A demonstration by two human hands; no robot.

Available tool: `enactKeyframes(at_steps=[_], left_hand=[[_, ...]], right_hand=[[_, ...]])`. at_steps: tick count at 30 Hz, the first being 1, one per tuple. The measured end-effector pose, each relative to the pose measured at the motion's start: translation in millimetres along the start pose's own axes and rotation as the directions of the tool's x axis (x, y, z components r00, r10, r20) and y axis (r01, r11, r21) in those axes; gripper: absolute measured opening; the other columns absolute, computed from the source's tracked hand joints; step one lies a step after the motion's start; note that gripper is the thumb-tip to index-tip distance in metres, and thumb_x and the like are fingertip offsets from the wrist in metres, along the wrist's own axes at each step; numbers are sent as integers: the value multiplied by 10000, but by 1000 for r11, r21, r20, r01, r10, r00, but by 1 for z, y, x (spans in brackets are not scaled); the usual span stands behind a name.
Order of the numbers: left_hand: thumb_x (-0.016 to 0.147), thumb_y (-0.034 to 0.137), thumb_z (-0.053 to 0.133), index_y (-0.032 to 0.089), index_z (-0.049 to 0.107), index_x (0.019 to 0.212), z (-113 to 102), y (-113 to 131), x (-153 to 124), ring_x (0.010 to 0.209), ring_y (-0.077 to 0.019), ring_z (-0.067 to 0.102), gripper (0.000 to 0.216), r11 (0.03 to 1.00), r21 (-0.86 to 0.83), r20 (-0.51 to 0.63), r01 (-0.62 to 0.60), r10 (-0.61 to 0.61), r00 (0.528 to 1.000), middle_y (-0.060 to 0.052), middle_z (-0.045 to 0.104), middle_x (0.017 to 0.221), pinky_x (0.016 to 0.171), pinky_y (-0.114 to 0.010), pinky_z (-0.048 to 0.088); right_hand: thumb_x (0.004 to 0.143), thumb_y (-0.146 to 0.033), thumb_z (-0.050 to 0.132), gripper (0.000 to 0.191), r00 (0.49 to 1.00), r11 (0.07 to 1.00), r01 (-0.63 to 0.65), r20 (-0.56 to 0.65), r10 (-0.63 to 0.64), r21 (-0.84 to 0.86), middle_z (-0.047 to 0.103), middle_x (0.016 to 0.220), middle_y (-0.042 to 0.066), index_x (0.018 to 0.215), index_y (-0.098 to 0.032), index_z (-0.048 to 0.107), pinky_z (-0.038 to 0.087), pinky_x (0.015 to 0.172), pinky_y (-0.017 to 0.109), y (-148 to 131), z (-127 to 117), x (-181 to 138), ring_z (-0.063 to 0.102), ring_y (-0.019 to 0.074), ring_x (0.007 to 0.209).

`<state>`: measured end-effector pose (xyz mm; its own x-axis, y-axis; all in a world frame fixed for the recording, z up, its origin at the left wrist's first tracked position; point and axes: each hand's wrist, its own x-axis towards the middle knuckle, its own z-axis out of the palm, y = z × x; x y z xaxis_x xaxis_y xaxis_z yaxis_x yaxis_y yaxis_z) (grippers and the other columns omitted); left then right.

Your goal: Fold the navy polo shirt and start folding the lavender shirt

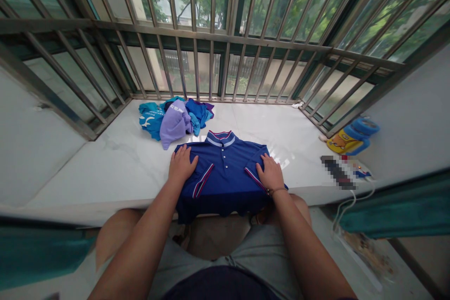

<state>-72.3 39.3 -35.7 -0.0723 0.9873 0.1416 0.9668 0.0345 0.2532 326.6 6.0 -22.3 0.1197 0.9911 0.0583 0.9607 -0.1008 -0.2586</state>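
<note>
A dark blue polo shirt (225, 176) lies spread front side up on the white marble sill, its striped collar toward the window. Both short sleeves, edged in red and white, are turned in over the front. The shirt's lower part hangs over the sill's near edge. My left hand (183, 164) rests flat on the shirt's left shoulder area, fingers stretched toward the window. On the opposite side my right hand (271, 172), with a thin band at the wrist, presses on the right sleeve with its fingers apart.
Behind the shirt, to the left, sits a crumpled pile of teal, lilac and blue clothes (176, 119). A blue and yellow bottle (351, 136) stands at the right, near a blurred-out dark object (338, 172) and a white cable (346, 208). Metal bars (211, 35) enclose the window.
</note>
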Motion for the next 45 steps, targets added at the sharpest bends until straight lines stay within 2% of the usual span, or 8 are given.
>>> enactKeyframes(at_steps=[17, 22, 38, 45], left_hand=[[1106, 517, 457, 105, 569, 1642, 0, -1, 0, 1675, -365, 409, 686, 1000, -11, 0, -5, 5, 1000, -192, 476, 1774, 1385, -585, 307], [1103, 524, 469, 134, 585, 1633, 0, -1, 0, 1670, -364, 419, 668, 1000, -14, -9, -3, 3, 1000, -185, 485, 1769, 1381, -585, 315], [1107, 523, 449, 97, 579, 1629, 2, -2, 0, 1667, -368, 422, 686, 1000, -13, -4, -10, 10, 1000, -198, 483, 1768, 1388, -584, 302], [1103, 523, 464, 138, 591, 1625, 4, -4, 1, 1663, -366, 430, 661, 1000, -11, -16, -9, 9, 1000, -180, 498, 1763, 1384, -574, 313]], right_hand=[[1141, -448, 457, 601, 1000, 1000, 8, -26, -8, 8, 456, 1790, 143, 1657, -157, 559, 262, 1371, 567, 2, 3, -1, 400, 344, 1658], [1138, -449, 454, 608, 1000, 1000, 10, -23, -10, 4, 459, 1788, 146, 1658, -151, 558, 263, 1371, 577, 2, 2, -1, 404, 352, 1657], [1135, -441, 455, 609, 999, 1000, 22, -34, -22, -7, 480, 1774, 150, 1649, -136, 569, 297, 1360, 586, 1, 2, -1, 426, 358, 1643], [1135, -451, 455, 609, 999, 1000, 27, -37, -27, -11, 478, 1775, 151, 1649, -146, 572, 300, 1360, 577, 3, 4, -1, 428, 352, 1642]])
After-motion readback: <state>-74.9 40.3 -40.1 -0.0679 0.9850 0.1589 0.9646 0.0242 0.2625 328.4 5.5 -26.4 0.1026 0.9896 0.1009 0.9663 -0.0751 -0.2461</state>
